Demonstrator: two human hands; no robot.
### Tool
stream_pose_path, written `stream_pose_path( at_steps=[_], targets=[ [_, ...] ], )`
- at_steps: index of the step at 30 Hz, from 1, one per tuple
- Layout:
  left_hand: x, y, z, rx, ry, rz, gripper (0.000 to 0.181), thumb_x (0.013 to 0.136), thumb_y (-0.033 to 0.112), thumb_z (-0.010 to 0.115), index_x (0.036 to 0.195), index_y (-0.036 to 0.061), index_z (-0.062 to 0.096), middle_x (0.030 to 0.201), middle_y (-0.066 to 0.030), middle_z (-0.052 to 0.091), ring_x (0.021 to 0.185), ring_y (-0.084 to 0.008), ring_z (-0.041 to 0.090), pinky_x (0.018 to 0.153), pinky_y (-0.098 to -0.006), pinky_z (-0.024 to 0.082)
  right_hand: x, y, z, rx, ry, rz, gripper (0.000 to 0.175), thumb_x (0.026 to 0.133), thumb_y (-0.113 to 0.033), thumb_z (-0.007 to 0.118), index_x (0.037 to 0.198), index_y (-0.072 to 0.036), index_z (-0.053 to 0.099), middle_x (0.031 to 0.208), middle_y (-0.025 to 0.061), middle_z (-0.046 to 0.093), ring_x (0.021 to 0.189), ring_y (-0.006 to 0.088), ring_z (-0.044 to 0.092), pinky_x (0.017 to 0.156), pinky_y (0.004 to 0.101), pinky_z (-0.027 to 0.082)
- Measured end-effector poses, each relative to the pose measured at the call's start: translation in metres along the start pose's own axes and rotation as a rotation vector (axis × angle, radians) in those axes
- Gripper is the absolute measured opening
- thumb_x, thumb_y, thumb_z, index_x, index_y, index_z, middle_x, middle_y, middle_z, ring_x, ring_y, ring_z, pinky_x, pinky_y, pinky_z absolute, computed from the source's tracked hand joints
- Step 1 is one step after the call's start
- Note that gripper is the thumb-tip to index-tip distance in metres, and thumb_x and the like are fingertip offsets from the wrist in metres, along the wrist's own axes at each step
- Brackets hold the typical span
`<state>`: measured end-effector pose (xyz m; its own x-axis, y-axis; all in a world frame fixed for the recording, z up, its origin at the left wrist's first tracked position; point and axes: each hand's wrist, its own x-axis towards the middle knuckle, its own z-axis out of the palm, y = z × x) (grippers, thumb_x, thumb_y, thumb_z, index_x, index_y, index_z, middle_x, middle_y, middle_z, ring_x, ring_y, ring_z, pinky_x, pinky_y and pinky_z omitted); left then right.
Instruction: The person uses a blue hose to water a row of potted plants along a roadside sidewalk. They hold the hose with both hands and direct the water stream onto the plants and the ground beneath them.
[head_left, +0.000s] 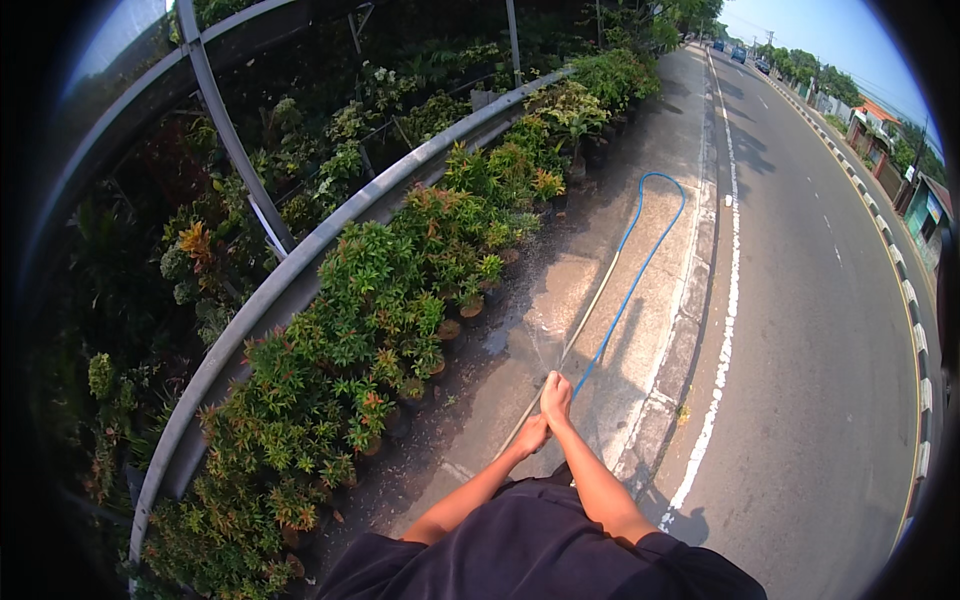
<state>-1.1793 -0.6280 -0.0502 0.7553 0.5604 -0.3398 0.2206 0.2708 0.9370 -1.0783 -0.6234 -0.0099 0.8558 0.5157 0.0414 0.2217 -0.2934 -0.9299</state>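
My right hand (556, 396) is closed around the end of a garden hose, and thin streams of water (538, 341) fan out ahead of its fingers. Just below and touching it, my left hand (532, 435) is also closed on the hose, though the gripped length is mostly hidden by the fingers. The blue stretch of hose (622, 306) runs up the pavement from beside my right hand and bends back in a loop. Its pale stretch (598, 297) comes back down and passes by my hands on the left. Leafy potted shrubs (375, 277) line the left side.
A metal guardrail (352, 212) curves behind the shrubs, with denser plants and metal posts beyond. The concrete pavement (652, 247) has wet patches. At its right runs a kerb (679, 337), then an asphalt road (802, 337) with vehicles (739, 55) far off.
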Motion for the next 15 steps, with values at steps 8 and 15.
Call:
stream_pose_path(
  at_steps=[8, 15],
  targets=[
    [0.008, -0.007, -0.006, 0.057, 0.024, 0.101, 0.039, 0.094, 0.031, 0.035, 0.071, 0.0039, 0.052, 0.061, -0.0004, 0.046, 0.054, -0.0105, 0.038, 0.048, -0.0288, 0.031, -0.001, -0.010, 0.003, 0.021, 0.004, -0.011, 0.040, 0.090, -0.026, 0.038, 0.079, 0.007, 0.057, 0.077, 0.0306, 0.056, 0.078, 0.0469, 0.055, 0.071, 0.0492, 0.040],
    [0.009, 0.002, -0.010, 0.000, 0.046, 0.172, 0.040, 0.096, 0.034, 0.038, 0.080, 0.0017, 0.058, 0.067, 0.0010, 0.048, 0.058, -0.0092, 0.038, 0.052, -0.0270, 0.033, 0.000, -0.018, 0.007, 0.089, 0.021, -0.087, 0.038, 0.090, -0.025, 0.037, 0.078, 0.006, 0.055, 0.071, 0.0283, 0.054, 0.072, 0.0457, 0.054, 0.067, 0.0479, 0.039]
  ],
)
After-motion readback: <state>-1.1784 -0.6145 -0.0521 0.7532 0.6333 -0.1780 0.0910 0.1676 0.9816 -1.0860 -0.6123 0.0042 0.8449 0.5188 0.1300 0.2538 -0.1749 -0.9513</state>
